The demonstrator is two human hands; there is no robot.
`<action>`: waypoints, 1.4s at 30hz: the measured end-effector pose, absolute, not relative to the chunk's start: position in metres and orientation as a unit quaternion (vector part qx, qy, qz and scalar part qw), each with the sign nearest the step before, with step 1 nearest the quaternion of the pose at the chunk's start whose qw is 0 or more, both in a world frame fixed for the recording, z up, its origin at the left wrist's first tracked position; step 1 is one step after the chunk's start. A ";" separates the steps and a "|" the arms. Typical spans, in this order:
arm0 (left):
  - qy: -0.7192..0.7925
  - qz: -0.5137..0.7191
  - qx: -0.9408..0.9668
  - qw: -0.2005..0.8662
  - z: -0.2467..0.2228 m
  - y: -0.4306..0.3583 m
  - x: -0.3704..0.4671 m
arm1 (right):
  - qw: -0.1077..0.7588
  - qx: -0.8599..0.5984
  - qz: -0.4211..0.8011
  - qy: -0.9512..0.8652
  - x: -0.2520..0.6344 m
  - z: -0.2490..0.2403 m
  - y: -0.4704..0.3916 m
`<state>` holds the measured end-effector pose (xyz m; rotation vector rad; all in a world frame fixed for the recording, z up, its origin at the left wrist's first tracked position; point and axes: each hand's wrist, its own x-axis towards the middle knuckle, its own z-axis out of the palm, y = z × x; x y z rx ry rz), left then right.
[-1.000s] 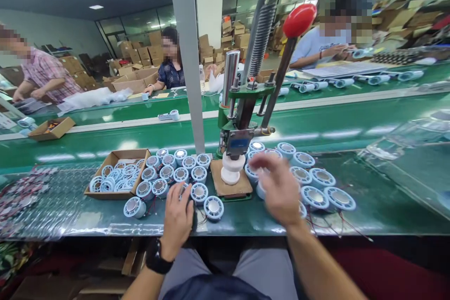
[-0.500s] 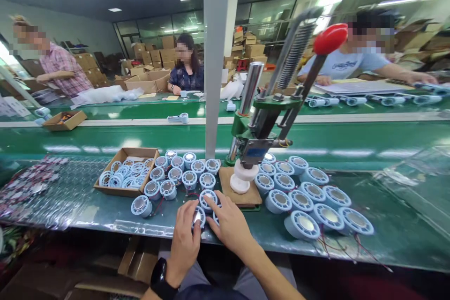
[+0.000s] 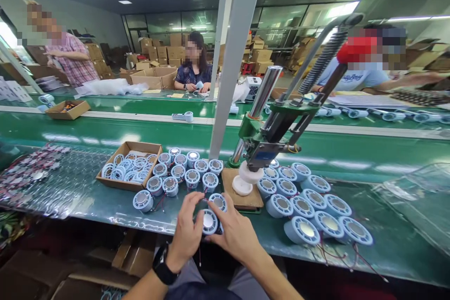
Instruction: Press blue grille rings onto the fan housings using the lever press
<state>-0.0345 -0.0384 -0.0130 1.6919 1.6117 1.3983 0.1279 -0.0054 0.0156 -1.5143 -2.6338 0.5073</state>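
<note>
One left hand (image 3: 190, 227) and one right hand (image 3: 237, 229) curve around pale-blue housings (image 3: 210, 221), grip indeterminable; a dangling wire (image 3: 200, 257) might snag and topple one

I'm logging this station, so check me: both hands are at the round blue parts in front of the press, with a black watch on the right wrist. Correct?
Not quite: the head view shows the black watch on the left wrist. The rest stands.
</note>
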 end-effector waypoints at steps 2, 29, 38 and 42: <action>0.593 0.498 0.613 0.159 -0.008 -0.023 -0.042 | 0.025 -0.486 0.164 -0.858 0.125 0.018 -0.005; 0.623 0.131 0.762 -0.119 -0.001 0.063 -0.033 | 0.168 -0.846 -0.076 -0.501 0.389 0.076 0.034; 0.609 0.186 0.761 -0.128 -0.018 0.062 -0.037 | 0.081 -0.827 0.056 -0.554 0.442 0.043 0.151; 0.606 0.198 0.763 -0.109 -0.021 0.056 -0.039 | 0.093 -0.802 0.054 -0.588 0.434 0.039 0.166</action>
